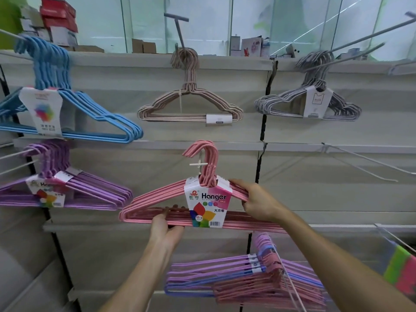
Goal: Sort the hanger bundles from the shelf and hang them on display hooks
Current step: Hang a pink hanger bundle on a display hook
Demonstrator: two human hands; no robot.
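Note:
A pink hanger bundle (pixel 155 202) with a white "Hanger" label is held up against the display wall at centre. My left hand (pixel 165 228) grips its bottom bar from below. My right hand (pixel 256 202) clasps its right shoulder. The bundle's hooks sit around a white display hook (pixel 198 164). Below right, a mixed pile of purple, blue and pink bundles (pixel 245 280) hangs on a lower hook.
Other bundles hang on the wall: blue (pixel 90 113) upper left, purple (pixel 85 190) lower left, beige (pixel 190 104) top centre, grey (pixel 308 102) upper right. Bare wire hooks (pixel 360 158) jut out at right. Boxes (pixel 58 16) stand on the top shelf.

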